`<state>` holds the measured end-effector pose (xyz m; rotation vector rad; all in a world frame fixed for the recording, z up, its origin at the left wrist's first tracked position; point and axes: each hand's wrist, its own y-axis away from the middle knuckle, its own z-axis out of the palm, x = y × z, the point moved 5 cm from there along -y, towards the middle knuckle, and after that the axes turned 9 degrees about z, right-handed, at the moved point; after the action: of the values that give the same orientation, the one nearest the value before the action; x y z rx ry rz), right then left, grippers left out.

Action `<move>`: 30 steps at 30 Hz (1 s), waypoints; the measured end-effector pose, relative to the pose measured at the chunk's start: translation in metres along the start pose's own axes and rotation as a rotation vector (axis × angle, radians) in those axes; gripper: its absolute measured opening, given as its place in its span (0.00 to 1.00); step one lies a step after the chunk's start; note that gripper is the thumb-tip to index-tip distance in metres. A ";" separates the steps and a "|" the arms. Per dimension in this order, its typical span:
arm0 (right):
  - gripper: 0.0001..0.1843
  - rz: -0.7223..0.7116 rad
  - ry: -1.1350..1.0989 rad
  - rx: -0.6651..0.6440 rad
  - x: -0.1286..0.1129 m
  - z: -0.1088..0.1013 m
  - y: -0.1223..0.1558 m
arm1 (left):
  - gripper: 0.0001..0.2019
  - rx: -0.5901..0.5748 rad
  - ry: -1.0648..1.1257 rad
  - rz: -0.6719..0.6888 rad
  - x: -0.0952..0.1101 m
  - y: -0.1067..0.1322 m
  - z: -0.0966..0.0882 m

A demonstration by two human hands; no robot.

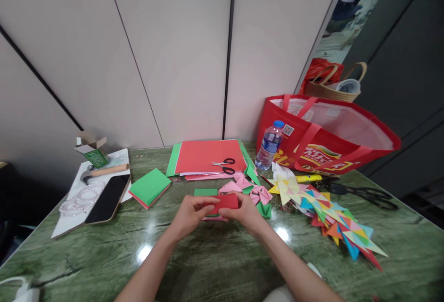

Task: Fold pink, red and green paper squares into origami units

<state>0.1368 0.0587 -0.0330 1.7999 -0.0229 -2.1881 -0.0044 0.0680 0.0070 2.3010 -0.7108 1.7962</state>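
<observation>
A small red piece of paper, folded into a rectangle, is held between both hands near the middle of the table. My left hand pinches its left end with thumb and fingers. On the right end, my right hand grips it the same way, thumb along the front. Just behind and below it lies a small stack of green and pink paper, partly covered by the hands. Folded pink paper pieces and a green folded piece lie right beside my right hand.
Behind are large coloured sheets with scissors on top. To the left sit green square papers, a phone and a hammer. Rightward are a water bottle, a red bag, folded paper stars and black scissors.
</observation>
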 end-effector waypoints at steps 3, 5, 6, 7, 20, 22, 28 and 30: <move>0.15 0.013 0.000 -0.037 -0.004 0.001 0.000 | 0.11 0.000 0.051 -0.016 -0.002 0.001 0.000; 0.15 0.037 0.014 -0.052 -0.004 0.001 -0.001 | 0.11 -0.002 0.080 -0.022 -0.004 0.001 0.000; 0.15 0.049 0.019 -0.051 -0.003 0.000 -0.002 | 0.11 -0.002 0.089 -0.023 -0.006 0.001 0.000; 0.16 0.053 0.022 -0.046 -0.003 -0.001 -0.003 | 0.12 0.002 0.094 -0.023 -0.007 0.001 0.000; 0.17 0.023 -0.062 0.054 -0.001 -0.008 -0.005 | 0.15 0.261 0.213 -0.139 -0.012 0.000 -0.003; 0.17 0.017 -0.070 0.069 -0.001 -0.008 -0.005 | 0.15 0.306 0.271 -0.160 -0.011 0.001 -0.001; 0.17 0.002 -0.109 0.022 -0.005 -0.006 -0.003 | 0.16 0.346 0.415 -0.194 -0.007 0.002 0.004; 0.17 0.034 -0.163 -0.017 -0.003 -0.005 -0.003 | 0.17 0.347 0.425 -0.187 -0.006 0.002 0.003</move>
<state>0.1411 0.0634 -0.0319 1.5966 -0.0704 -2.2975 -0.0031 0.0669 0.0003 1.9635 -0.1205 2.3471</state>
